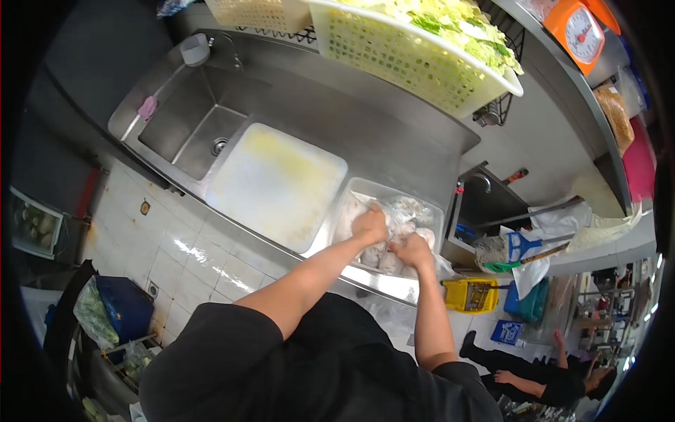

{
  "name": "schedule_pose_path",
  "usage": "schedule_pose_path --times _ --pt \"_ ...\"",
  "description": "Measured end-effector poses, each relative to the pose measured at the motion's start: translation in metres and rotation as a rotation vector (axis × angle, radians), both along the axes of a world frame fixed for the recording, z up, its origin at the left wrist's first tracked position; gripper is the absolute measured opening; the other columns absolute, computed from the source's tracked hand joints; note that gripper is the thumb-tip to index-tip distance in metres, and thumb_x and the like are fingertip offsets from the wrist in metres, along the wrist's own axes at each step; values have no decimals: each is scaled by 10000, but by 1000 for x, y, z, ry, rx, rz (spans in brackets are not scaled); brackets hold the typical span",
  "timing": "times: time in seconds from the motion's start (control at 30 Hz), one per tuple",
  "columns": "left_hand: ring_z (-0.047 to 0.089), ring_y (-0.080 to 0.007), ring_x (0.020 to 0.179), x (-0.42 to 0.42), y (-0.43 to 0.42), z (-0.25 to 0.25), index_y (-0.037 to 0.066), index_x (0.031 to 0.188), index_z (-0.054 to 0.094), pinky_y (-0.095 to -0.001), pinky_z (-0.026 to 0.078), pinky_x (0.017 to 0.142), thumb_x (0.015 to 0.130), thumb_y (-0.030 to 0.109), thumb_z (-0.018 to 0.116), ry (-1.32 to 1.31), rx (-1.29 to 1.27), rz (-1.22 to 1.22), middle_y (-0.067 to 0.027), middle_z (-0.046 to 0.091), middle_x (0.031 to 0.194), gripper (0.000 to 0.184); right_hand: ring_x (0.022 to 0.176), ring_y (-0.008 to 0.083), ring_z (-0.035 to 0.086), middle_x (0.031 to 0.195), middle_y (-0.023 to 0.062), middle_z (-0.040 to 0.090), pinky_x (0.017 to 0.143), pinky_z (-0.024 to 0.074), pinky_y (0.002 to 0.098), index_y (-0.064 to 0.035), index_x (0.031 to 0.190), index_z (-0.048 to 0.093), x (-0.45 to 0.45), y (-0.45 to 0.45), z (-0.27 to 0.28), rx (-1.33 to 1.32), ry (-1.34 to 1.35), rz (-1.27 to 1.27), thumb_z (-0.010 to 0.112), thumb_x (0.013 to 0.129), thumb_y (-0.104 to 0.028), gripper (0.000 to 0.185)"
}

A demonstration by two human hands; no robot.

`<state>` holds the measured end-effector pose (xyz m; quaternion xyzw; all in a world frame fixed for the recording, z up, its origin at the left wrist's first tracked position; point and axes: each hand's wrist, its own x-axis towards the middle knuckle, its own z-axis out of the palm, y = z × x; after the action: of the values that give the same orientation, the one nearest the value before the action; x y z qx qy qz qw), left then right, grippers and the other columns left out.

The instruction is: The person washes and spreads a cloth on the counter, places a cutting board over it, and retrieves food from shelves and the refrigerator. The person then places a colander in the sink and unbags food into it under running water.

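A white rectangular tub (434, 211) stands on the steel counter. In it lie pale pinkish pieces (390, 263) that look like raw poultry, with crumpled clear plastic (411, 208) around and above them. Both hands are inside the tub, close together. My left hand (370, 225) is closed with its fingers curled down among the pieces, over the left half. Just to the right and nearer me, my right hand (413, 251) is closed too, fingertips pointing toward the left hand. What the fingers grip is hidden. Left of the tub a stained white cutting board (281, 184) lies flat.
A steel sink (172, 137) is at the left. Overhead, a pale basket (415, 70) of cut leafy greens sits on a rack. An orange scale (578, 35) stands on the right shelf. A yellow bucket (471, 295) is on the floor. Another person (541, 376) is at lower right.
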<state>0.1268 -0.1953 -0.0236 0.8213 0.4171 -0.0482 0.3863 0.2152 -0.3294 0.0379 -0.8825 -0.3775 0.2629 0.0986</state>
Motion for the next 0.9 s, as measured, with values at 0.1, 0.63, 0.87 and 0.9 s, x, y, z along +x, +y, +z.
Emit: schedule_pose_path --times 0.1,0.63,0.87,0.9 --pt "676 -342 993 -5 6 -4 -92 1228 502 -444 546 824 755 139 634 -44 15 15 -224 686 1038 543 955 404 664 991 290 674 851 522 445 73 956 681 -6 16 -35 -73 -130 -83 706 682 -377 527" --pt "649 -301 980 -57 41 -17 54 1053 624 -404 468 839 834 177 594 -205 769 -580 -169 687 989 253 967 403 660 995 260 681 871 529 442 30 975 672 -10 25 -26 -194 -251 -120 679 719 -293 412" --pt "522 -314 1205 -150 92 21 33 1149 599 -477 350 1023 805 267 709 -541 528 -758 -141 654 1111 430 1032 447 551 1069 284 600 910 449 492 55 1090 590 -105 43 -20 405 -522 -331 643 801 -195 385" --pt "522 -314 1205 -174 106 16 33 1149 599 -477 350 1023 805 267 709 -543 513 -779 -141 654 1111 430 1010 442 551 1049 274 596 899 443 490 48 1087 590 -124 46 -27 633 -551 -343 646 809 -166 355"
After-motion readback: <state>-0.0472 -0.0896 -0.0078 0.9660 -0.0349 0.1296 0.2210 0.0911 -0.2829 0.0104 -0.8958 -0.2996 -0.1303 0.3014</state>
